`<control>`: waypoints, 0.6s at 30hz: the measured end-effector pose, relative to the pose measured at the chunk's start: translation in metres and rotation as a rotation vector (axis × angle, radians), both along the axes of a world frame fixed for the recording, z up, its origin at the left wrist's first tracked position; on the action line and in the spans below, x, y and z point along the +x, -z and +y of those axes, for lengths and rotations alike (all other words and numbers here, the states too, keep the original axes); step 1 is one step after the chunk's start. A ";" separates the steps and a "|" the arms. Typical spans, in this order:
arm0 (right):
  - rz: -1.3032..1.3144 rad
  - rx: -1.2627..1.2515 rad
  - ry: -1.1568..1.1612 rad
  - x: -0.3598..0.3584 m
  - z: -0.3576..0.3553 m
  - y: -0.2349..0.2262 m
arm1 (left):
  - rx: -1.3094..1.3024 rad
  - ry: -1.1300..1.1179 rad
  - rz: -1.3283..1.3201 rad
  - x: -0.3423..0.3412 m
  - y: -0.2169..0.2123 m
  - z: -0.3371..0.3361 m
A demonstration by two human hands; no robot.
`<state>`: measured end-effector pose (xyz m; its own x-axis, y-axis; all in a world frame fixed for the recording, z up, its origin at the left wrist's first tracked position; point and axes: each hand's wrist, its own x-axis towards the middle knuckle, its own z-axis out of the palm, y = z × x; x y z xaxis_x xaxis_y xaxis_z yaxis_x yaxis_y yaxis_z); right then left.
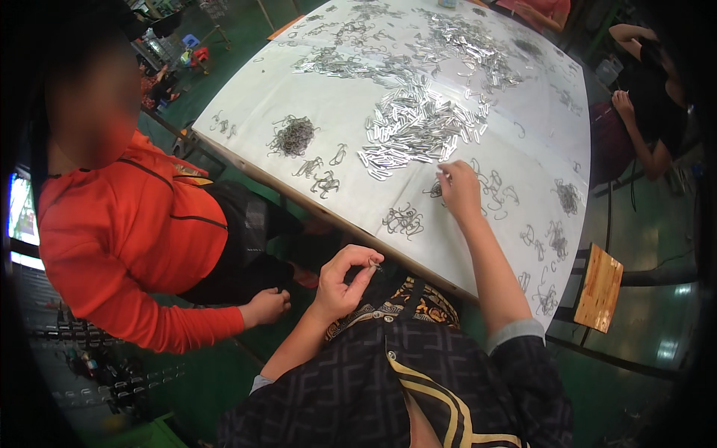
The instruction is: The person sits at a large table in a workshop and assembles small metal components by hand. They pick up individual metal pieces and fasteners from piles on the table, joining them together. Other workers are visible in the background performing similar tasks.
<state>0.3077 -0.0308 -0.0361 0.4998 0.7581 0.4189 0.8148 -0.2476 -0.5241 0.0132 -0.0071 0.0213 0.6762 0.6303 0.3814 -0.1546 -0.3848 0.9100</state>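
Note:
My left hand (345, 284) is held just off the table's near edge, thumb and fingertips pinched on a small dark wire piece (377, 266). Over the table, my right hand (460, 188) has its fingers drawn together at the near edge of a pile of short, shiny silver metal pieces (422, 127). What its fingertips hold, if anything, is too small to make out. Bent wire hooks (497, 190) lie to the right of that hand. Nearer to me is a small heap of similar hooks (404, 220).
The white-covered table (328, 213) carries more silver pieces (470, 45) and a dense heap of dark wire hooks (293, 136). A person in a red jacket (138, 246) stands close on my left. Others are at the far and right sides. A wooden stool (599, 287) stands at right.

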 end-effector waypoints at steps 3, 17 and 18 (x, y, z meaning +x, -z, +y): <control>-0.144 -0.098 0.029 0.018 0.026 0.005 | 0.030 -0.011 0.006 -0.002 -0.001 -0.001; -0.487 -0.250 -0.074 0.038 0.044 0.014 | 0.040 -0.024 0.025 -0.005 -0.002 -0.008; -0.381 -0.171 -0.052 0.036 0.041 0.012 | 0.039 -0.025 0.026 -0.004 -0.001 -0.008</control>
